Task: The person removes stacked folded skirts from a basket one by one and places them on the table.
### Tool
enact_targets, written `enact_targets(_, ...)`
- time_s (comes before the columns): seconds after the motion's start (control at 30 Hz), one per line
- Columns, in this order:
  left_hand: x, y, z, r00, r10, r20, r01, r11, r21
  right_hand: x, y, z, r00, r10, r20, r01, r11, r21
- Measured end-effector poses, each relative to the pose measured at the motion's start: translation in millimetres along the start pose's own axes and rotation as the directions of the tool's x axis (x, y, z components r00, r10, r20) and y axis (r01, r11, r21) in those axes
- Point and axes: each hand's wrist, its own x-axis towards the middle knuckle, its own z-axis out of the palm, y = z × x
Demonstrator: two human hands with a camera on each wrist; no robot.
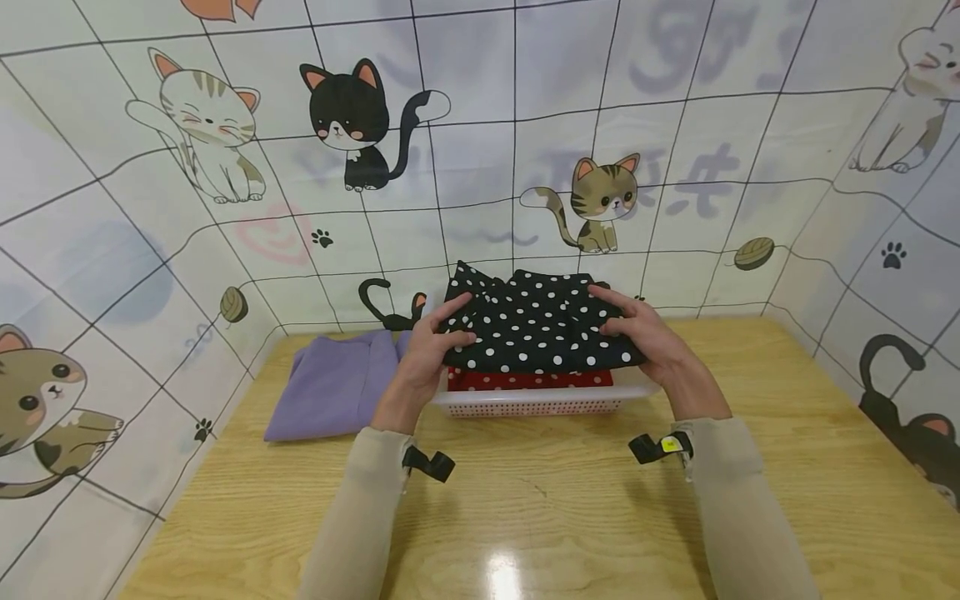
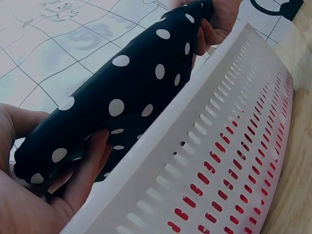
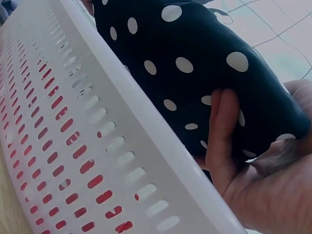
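Observation:
A folded black cloth with white polka dots (image 1: 536, 321) is held between both hands over a white perforated basket (image 1: 525, 408). My left hand (image 1: 431, 350) grips its left end, thumb and fingers on either face, as the left wrist view shows. At the other end, my right hand (image 1: 648, 337) holds the cloth the same way, with fingers curled under it in the right wrist view. Inside the basket lies a red cloth with white dots (image 1: 528, 380), partly covered by the black one; red shows through the basket's holes.
Left of the basket, a folded purple cloth (image 1: 330, 387) lies on the wooden table (image 1: 525, 500), its right edge behind my left hand. A wall covering with cartoon cats (image 1: 480, 125) rises behind and at both sides of the table.

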Motion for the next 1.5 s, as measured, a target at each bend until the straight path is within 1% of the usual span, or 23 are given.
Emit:
enact_targets(0.17, -3.1, 3.1, 2.6, 1.0, 0.009, -0.024, -0.006, 0.995, 0.099, -1.5, -1.7, 2.3, 1.0, -0.001, -0.019, 0.0, 0.999, -0.049)
enact_targets(0.27, -4.0, 3.5, 3.2, 0.999, 0.018, -0.038, -0.013, 0.99, 0.141, -2.0, -2.4, 3.7, 1.0, -0.003, -0.021, 0.001, 0.997, -0.083)
enact_targets(0.5, -2.6, 2.2, 3.5, 0.998, 0.04, -0.041, -0.033, 0.988, 0.152, -3.8, -4.4, 5.9, 0.999, -0.019, -0.032, 0.015, 0.993, -0.116)
enact_targets(0.77, -3.4, 4.7, 6.3, 0.995, 0.065, -0.074, -0.049, 0.979, 0.196, -6.0, -5.9, 7.7, 0.998, -0.059, -0.023, 0.055, 0.985, -0.163)
enact_targets(1.0, -5.6, 6.7, 5.9, 0.992, 0.075, -0.097, -0.053, 0.975, 0.216, -8.0, -7.8, 10.7, 0.998, -0.068, -0.018, 0.064, 0.984, -0.163)
enact_targets(1.23, -11.1, 12.4, 8.8, 0.991, 0.104, -0.086, -0.084, 0.973, 0.215, -11.9, -12.4, 11.6, 0.996, -0.087, -0.014, 0.083, 0.983, -0.165)
enact_targets(1.5, -15.8, 18.6, 11.3, 0.987, 0.136, -0.088, -0.115, 0.971, 0.211, -19.4, -20.9, 13.5, 0.993, -0.117, 0.0, 0.115, 0.976, -0.186)
